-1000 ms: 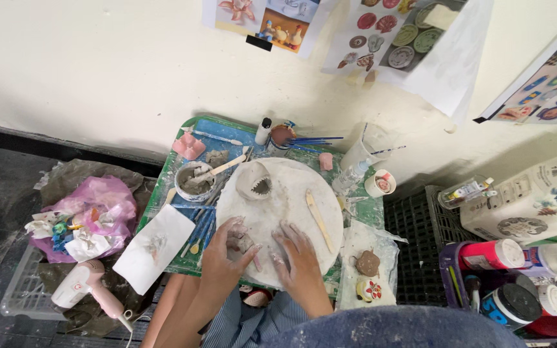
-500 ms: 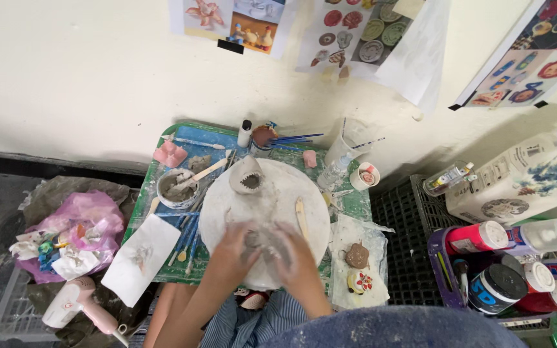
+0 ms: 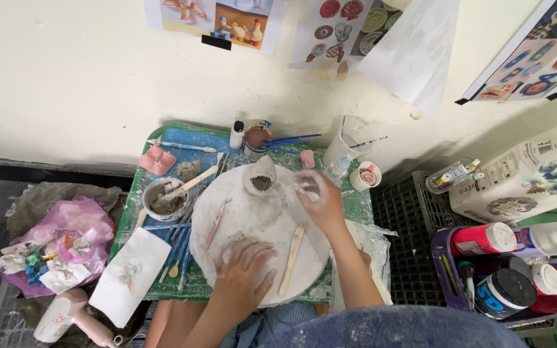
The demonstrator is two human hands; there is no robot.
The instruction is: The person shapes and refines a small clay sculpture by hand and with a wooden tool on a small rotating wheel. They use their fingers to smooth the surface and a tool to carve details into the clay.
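While my left hand [image 3: 243,274] presses flat, fingers spread, on the soft clay lump [image 3: 236,241], my right hand [image 3: 317,200] pinches a small clay bit [image 3: 307,191]; both deform easily, so cradle them from beneath.

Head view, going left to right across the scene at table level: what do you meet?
Pink plastic bag → white paper sheet → grey bowl of clay slip → left hand on a clay lump → wooden stick → right hand → black crate → paint jars.

bare board centre [image 3: 253,212] between clay cup [image 3: 260,176], pink tool [image 3: 216,223], wooden stick [image 3: 291,259]
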